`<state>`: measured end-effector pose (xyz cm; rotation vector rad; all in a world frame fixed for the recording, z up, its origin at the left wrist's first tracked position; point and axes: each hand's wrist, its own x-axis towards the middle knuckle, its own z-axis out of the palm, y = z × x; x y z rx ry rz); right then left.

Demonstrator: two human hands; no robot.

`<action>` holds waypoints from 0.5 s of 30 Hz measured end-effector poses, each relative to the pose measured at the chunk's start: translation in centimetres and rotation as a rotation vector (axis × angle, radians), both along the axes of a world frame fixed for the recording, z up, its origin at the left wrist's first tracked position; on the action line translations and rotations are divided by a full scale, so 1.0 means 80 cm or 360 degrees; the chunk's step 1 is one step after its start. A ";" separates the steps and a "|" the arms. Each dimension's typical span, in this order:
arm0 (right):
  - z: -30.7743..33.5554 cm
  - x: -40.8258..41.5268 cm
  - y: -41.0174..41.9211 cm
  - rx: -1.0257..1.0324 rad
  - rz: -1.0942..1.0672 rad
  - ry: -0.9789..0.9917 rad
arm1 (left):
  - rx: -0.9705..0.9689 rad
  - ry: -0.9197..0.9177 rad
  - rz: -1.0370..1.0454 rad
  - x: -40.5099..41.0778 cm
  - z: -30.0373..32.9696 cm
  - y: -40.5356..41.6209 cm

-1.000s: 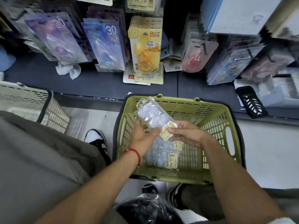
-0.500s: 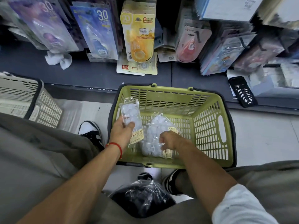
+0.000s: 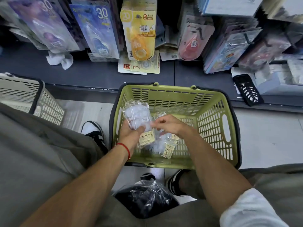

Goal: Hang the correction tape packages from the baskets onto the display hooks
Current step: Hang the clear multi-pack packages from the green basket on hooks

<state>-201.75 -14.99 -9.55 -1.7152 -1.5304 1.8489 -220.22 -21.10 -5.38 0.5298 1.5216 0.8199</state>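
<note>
Nearest the camera: one black plastic bag [image 3: 144, 196] on the floor between the person's two shoes, one [image 3: 93, 131] at left and one [image 3: 174, 182] at right.

Above it, one green basket [image 3: 213, 128] stands on the floor against the shelf edge. Both forearms reach over its near rim. The left hand [image 3: 131, 134], with one red string [image 3: 125, 149] round the wrist, grips one clear packet [image 3: 137, 117] of white correction tapes, thumb across its front, holding it upright over the left part of the basket. The right hand [image 3: 170, 126] sits just beside that packet with fingers curled; motion blur prevents telling whether it pinches anything. At least one further clear packet [image 3: 161, 147] with a tan label lies on the basket floor beneath the hands; the exact count there cannot be made out.

To the left, one beige basket [image 3: 32, 102] stands well apart from the green one.

Beyond, on the dark shelf [image 3: 98, 74]: one crumpled white tissue [image 3: 59, 58] and one black handheld device [image 3: 247, 89] at far right.

Farthest, hanging on display: one purple pack [image 3: 44, 25], one blue pack [image 3: 98, 28], one yellow pack [image 3: 139, 33], one pink pack [image 3: 192, 41]. Further packs to the right are too blurred to count.
</note>
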 end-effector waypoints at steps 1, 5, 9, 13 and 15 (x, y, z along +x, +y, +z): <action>-0.012 -0.002 0.000 0.0118 -0.0025 -0.0149 | -0.0018 0.0045 0.0023 -0.004 -0.002 -0.001; -0.064 0.014 -0.022 0.0279 0.0654 -0.1073 | -0.0059 0.0104 0.0106 -0.016 -0.006 -0.003; -0.087 0.020 -0.030 0.0418 0.0599 -0.1213 | -0.0026 0.0097 0.0088 -0.023 -0.009 -0.003; -0.077 0.029 -0.014 0.0483 0.0306 -0.1011 | -0.0012 0.0158 0.0085 -0.025 -0.017 -0.002; -0.072 0.028 -0.014 0.0352 0.0462 -0.0858 | -0.0027 0.0176 0.0076 -0.023 -0.019 -0.001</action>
